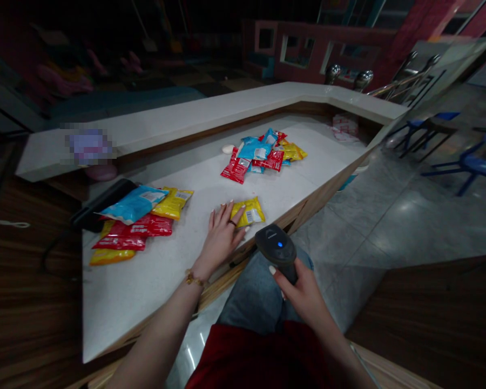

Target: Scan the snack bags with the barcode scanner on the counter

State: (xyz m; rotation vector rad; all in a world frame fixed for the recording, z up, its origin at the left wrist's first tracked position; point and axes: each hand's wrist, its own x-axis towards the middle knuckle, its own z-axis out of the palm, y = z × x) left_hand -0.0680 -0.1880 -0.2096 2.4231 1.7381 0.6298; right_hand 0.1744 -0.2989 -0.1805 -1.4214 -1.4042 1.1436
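Observation:
My right hand [302,289] is closed round the handle of a dark barcode scanner [276,246], which shows a blue light on top. The scanner is above my lap, just off the counter's near edge. A yellow snack packet [251,213] lies on the counter with its barcode side up. My left hand [223,235] rests flat with fingers spread, the index finger and thumb touching the left part of this packet. Left of it is a pile of blue, red and yellow snack packets [135,208]. Another mixed pile of packets [261,154] lies farther back.
The white counter [146,302] has a raised ledge [210,108] along its back. A black device [117,197] sits partly behind the left pile. A small white object [228,149] lies by the far pile. Blue chairs [476,162] stand on the floor at right.

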